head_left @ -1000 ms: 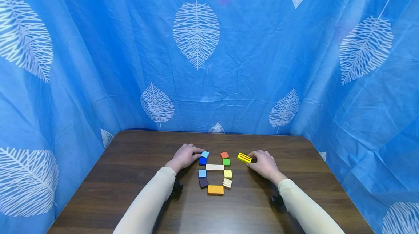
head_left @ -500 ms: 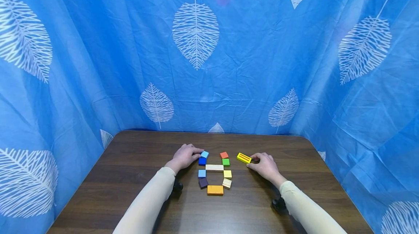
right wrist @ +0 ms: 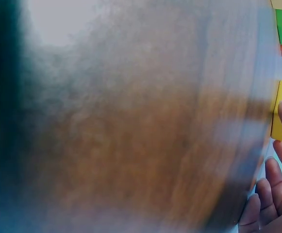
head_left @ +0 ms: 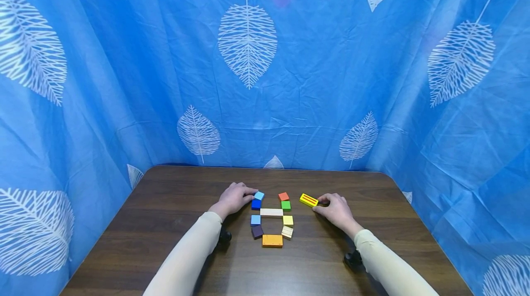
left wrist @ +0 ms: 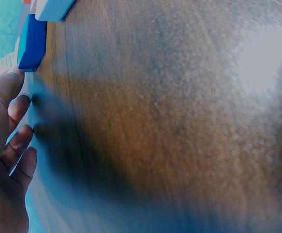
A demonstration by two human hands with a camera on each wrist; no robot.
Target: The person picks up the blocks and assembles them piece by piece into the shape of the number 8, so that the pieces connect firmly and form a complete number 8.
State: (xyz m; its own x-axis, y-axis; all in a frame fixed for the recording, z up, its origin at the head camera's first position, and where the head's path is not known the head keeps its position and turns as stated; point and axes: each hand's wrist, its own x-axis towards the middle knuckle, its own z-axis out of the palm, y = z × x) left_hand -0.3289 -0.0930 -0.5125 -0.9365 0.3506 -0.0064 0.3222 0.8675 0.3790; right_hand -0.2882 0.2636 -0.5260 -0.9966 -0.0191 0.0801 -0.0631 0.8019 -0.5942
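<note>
On the brown table, my left hand rests with fingertips at the light blue block. Just below that block lies a dark blue block; in the left wrist view a fingertip meets the end of the dark blue block. My right hand pinches the right end of a yellow block with red stripes, between thumb and index finger. From the right wrist, the thumb lies against the yellow block, while the remaining fingers are loosely bent.
Between the hands, blocks form a rounded outline: red, green, pale yellow, striped wood, orange, dark purple and blue. A cream bar crosses it. A blue leaf-patterned curtain surrounds the table.
My right hand has shifted slightly, its fingers now at the yellow block's right end. The yellow block and the left hand have hardly moved.
</note>
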